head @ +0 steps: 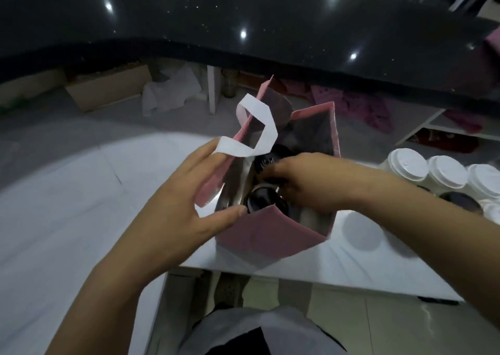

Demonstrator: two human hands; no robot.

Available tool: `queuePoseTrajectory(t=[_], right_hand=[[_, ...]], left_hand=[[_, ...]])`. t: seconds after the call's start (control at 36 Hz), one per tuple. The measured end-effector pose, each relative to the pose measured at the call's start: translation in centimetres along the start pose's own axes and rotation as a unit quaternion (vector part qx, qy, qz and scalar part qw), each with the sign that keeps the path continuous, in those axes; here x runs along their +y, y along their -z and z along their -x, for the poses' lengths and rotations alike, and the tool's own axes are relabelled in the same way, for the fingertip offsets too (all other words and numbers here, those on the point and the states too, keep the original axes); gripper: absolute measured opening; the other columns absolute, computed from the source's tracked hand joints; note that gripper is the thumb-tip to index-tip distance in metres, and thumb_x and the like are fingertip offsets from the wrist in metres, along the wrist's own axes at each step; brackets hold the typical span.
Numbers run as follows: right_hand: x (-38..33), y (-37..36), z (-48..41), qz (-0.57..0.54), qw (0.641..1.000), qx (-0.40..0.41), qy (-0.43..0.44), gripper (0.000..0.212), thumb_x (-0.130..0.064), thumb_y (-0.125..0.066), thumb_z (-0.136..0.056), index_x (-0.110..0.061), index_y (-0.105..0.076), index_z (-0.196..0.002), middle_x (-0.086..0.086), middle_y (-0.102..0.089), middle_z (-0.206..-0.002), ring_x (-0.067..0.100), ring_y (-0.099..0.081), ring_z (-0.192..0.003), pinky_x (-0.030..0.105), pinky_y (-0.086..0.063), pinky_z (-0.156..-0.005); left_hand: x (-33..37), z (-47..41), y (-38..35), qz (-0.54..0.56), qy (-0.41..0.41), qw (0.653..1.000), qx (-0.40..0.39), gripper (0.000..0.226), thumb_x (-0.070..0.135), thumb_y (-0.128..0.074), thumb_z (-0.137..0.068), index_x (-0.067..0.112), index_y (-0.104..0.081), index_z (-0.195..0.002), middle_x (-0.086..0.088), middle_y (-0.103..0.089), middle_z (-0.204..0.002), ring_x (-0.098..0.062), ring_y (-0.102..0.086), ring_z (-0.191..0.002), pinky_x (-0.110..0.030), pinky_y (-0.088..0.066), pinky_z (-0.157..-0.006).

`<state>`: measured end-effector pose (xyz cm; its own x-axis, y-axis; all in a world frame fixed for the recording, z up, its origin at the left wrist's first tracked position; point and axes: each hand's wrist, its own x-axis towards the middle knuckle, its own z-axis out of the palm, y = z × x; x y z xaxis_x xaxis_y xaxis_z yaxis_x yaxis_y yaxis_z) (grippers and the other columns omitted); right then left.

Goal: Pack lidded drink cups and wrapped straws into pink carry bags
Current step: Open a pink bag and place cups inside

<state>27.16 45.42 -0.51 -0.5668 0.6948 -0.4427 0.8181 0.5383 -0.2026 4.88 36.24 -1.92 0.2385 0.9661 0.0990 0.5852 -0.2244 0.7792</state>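
Note:
A pink carry bag (266, 233) with a white handle (266, 127) stands open on the white counter (67, 219). Inside it I see a black-lidded cup (261, 200) near the front and another black lid (273, 154) further back. My left hand (186, 197) holds the bag's left wall, thumb at its front corner, fingers up by the handle. My right hand (303, 181) reaches into the bag's mouth, fingers curled round the rim of a black-lidded cup. No straw is visible.
Several white-lidded cups (443, 173) and a black-lidded one (460, 201) stand at the counter's right end. A dark glossy counter (243, 16) runs across the back. Cardboard boxes (108, 86) and pink cloth (365, 105) lie on the floor beyond.

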Motion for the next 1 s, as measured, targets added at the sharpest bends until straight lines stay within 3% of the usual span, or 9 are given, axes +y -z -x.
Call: queuePoseTrajectory(t=[0.11, 0.25, 0.44, 0.53, 0.64, 0.72, 0.81, 0.92, 1.0], right_hand=[[1.1, 1.6, 6.0, -0.041, 0.994, 0.102, 0.016, 0.041, -0.031, -0.057, -0.095, -0.039, -0.052, -0.135, -0.017, -0.059, -0.128, 0.007, -0.054, -0.115, 0.03, -0.048, -0.094], [4.3, -0.8, 13.2, -0.182, 0.956, 0.23, 0.006, 0.038, -0.035, -0.061, -0.095, -0.036, -0.058, -0.133, -0.025, -0.056, -0.133, -0.01, -0.043, -0.124, -0.001, -0.029, -0.096], [9.8, -6.5, 22.7, -0.233, 0.919, 0.306, -0.083, 0.049, -0.049, -0.062, -0.09, -0.043, -0.051, -0.138, -0.027, -0.033, -0.151, -0.012, -0.02, -0.14, 0.005, -0.012, -0.11], [12.2, -9.5, 26.7, -0.25, 0.885, 0.361, -0.151, 0.053, -0.049, -0.065, -0.089, -0.038, -0.052, -0.138, -0.023, -0.032, -0.152, -0.008, -0.018, -0.143, 0.011, -0.013, -0.115], [15.1, -15.3, 31.6, -0.316, 0.821, 0.385, -0.28, 0.064, -0.047, -0.065, -0.087, -0.049, -0.037, -0.144, -0.022, -0.022, -0.157, 0.005, -0.013, -0.149, 0.04, -0.02, -0.121], [16.8, -20.1, 34.6, -0.342, 0.793, 0.353, -0.359, 0.073, -0.059, -0.059, -0.084, -0.052, -0.023, -0.147, -0.017, -0.01, -0.163, 0.008, -0.001, -0.151, 0.037, -0.014, -0.122], [18.1, -24.8, 37.3, -0.357, 0.777, 0.323, -0.405, 0.078, -0.082, -0.047, -0.076, -0.057, -0.019, -0.144, -0.011, -0.009, -0.165, 0.011, -0.002, -0.152, 0.031, -0.008, -0.119], [18.9, -28.6, 41.0, -0.375, 0.748, 0.292, -0.463, 0.089, -0.098, -0.021, -0.054, -0.063, -0.007, -0.135, -0.016, -0.004, -0.163, 0.011, 0.0, -0.152, 0.03, -0.008, -0.12], [19.7, -29.8, 43.3, -0.381, 0.724, 0.3, -0.491, 0.082, -0.089, -0.022, -0.059, -0.063, -0.008, -0.136, -0.021, -0.006, -0.159, 0.013, -0.001, -0.152, 0.032, -0.012, -0.119]], left_hand=[[1.0, 0.2, -0.4, -0.053, -0.023, 0.997, 0.044, 0.032, 0.062, -0.059, -0.085, 0.063, -0.053, -0.117, 0.045, -0.026, -0.146, 0.022, -0.022, -0.132, -0.03, -0.033, -0.104], [4.2, -0.5, -1.2, -0.03, -0.02, 0.995, 0.088, 0.02, 0.051, -0.067, -0.069, 0.042, -0.076, -0.084, 0.046, -0.046, -0.132, 0.027, -0.034, -0.123, -0.015, -0.032, -0.093], [12.1, -1.8, -5.2, -0.056, -0.039, 0.991, 0.111, 0.041, 0.043, -0.069, -0.074, 0.05, -0.064, -0.114, 0.036, -0.045, -0.141, 0.013, -0.039, -0.132, -0.023, -0.034, -0.105], [16.8, -2.7, -10.5, -0.071, -0.072, 0.993, 0.051, 0.053, 0.059, -0.065, -0.078, 0.05, -0.055, -0.129, 0.03, -0.037, -0.149, 0.003, -0.034, -0.139, -0.043, -0.037, -0.112], [21.5, -3.2, -21.1, -0.1, -0.141, 0.984, -0.046, 0.064, 0.071, -0.057, -0.083, 0.059, -0.032, -0.141, 0.034, -0.007, -0.158, 0.012, 0.002, -0.145, -0.024, -0.006, -0.116], [22.5, -2.8, -29.4, -0.122, -0.16, 0.97, -0.134, 0.086, 0.075, -0.051, -0.079, 0.062, 0.001, -0.146, 0.03, 0.018, -0.159, 0.002, 0.019, -0.147, -0.026, 0.001, -0.117], [22.1, -2.1, -36.1, -0.162, -0.158, 0.949, -0.218, 0.091, 0.074, -0.05, -0.084, 0.063, 0.019, -0.142, 0.025, 0.032, -0.156, -0.006, 0.028, -0.147, -0.036, -0.001, -0.123], [22.1, -1.1, -41.6, -0.219, -0.14, 0.908, -0.329, 0.091, 0.072, -0.053, -0.084, 0.064, 0.023, -0.134, 0.02, 0.032, -0.153, -0.015, 0.025, -0.149, -0.039, -0.002, -0.123], [23.1, -1.3, -44.0, -0.225, -0.128, 0.891, -0.373, 0.091, 0.071, -0.055, -0.084, 0.062, 0.018, -0.138, 0.023, 0.028, -0.151, -0.016, 0.023, -0.15, -0.034, 0.0, -0.122]])
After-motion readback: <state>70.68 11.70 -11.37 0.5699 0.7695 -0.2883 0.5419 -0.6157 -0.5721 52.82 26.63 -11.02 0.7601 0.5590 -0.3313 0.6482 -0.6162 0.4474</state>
